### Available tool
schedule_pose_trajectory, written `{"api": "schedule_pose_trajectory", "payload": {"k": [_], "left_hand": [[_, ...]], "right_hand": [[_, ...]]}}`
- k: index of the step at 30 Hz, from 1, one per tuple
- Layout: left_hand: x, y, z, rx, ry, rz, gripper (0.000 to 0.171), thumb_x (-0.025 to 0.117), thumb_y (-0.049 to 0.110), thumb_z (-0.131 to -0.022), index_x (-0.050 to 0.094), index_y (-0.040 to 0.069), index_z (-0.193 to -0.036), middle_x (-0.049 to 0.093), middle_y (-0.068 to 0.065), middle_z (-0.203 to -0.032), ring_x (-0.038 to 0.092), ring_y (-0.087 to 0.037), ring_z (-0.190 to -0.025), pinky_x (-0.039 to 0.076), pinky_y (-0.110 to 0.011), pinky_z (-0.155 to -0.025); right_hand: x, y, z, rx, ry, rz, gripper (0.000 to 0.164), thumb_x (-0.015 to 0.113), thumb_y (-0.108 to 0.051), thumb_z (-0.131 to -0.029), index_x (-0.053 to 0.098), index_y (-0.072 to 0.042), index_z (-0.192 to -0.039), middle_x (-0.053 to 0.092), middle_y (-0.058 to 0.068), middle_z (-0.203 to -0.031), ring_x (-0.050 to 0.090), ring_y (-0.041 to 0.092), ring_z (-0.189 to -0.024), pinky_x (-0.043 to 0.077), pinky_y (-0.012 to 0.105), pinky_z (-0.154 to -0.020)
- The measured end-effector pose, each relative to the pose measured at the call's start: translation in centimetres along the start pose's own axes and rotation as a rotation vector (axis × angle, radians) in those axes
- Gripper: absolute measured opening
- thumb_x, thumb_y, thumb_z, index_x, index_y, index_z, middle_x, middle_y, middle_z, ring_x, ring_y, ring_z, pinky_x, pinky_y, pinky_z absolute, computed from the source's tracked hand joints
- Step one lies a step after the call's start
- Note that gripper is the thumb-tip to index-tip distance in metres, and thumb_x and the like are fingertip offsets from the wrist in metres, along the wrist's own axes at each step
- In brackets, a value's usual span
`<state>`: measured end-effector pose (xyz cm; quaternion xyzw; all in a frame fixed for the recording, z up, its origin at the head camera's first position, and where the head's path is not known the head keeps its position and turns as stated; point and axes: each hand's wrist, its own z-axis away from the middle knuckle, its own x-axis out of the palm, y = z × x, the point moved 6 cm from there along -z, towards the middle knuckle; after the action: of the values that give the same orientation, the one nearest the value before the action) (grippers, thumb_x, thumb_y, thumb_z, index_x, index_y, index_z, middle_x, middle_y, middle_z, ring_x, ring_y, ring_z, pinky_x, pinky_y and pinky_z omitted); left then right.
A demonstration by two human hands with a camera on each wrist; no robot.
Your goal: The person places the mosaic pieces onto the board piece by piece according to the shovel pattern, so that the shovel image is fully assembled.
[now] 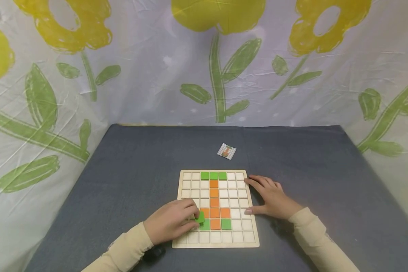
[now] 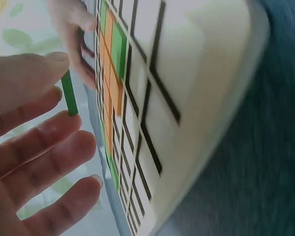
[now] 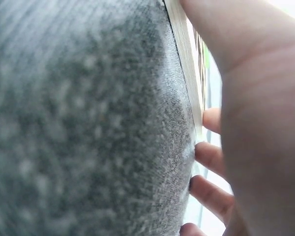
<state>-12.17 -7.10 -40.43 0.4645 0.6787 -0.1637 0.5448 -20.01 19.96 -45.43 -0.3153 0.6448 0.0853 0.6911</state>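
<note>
A light wooden grid board [image 1: 227,239] lies on the dark table, its square cells partly filled with tiles. Down the middle runs a column of orange tiles [image 1: 214,203], widening to a row of three lower down. Three green tiles [image 1: 214,176] line the top, and green tiles [image 1: 226,224] flank the orange one near the bottom. My left hand [image 1: 172,221] pinches a thin green square tile [image 2: 69,93] between thumb and fingers, over the board's lower left. The right hand [image 1: 272,198] rests at the board's right edge, thumb and fingertips touching its rim.
Behind the board lies a small pattern card [image 1: 226,151] printed with a grid and a coloured figure. The dark cloth-covered table [image 1: 139,170] extends around it. A curtain with yellow flowers [image 1: 149,75] hangs behind the table and at its sides.
</note>
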Motion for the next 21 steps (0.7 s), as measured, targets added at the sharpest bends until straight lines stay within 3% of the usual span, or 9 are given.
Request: {"api": "schedule_pose_trajectory", "payload": {"k": [4,11,16,21], "left_hand": [[0.6,1.0,-0.1,0.017,-0.018,0.011,0.015,0.074,0.027,-0.085,0.061,0.020,-0.089,0.056,0.010,-0.086,0.045,0.001,-0.068,0.045,-0.018,-0.065],[1.7,2.9,-0.4,0.109,-0.034,-0.017,0.014,0.074,0.026,-0.084,0.063,0.020,-0.091,0.058,0.010,-0.089,0.052,-0.001,-0.073,0.043,-0.017,-0.066],[2.5,3.5,-0.6,0.122,-0.089,-0.020,0.011,0.072,0.028,-0.087,0.064,0.021,-0.092,0.058,0.010,-0.090,0.053,-0.001,-0.076,0.041,-0.017,-0.065],[3.0,3.8,-0.9,0.149,-0.098,-0.021,0.011,0.072,0.029,-0.086,0.064,0.021,-0.089,0.056,0.011,-0.086,0.052,-0.002,-0.076,0.039,-0.016,-0.064]], "right_hand": [[0.0,0.0,0.0,0.001,-0.005,-0.002,0.100,0.062,-0.077,-0.070,0.036,-0.019,-0.148,0.035,0.007,-0.150,0.035,0.030,-0.133,0.031,0.057,-0.095],[-0.1,-0.1,0.0,0.007,-0.005,-0.011,0.099,0.065,-0.074,-0.070,0.036,-0.019,-0.148,0.035,0.008,-0.150,0.034,0.030,-0.133,0.031,0.057,-0.096],[-0.2,-0.3,0.0,-0.011,0.006,-0.010,0.098,0.067,-0.071,-0.071,0.038,-0.018,-0.147,0.037,0.009,-0.149,0.036,0.032,-0.132,0.032,0.058,-0.094],[-0.3,-0.3,0.1,-0.031,0.016,-0.005,0.096,0.067,-0.070,-0.072,0.038,-0.017,-0.147,0.036,0.009,-0.149,0.037,0.031,-0.132,0.032,0.058,-0.093]]}}
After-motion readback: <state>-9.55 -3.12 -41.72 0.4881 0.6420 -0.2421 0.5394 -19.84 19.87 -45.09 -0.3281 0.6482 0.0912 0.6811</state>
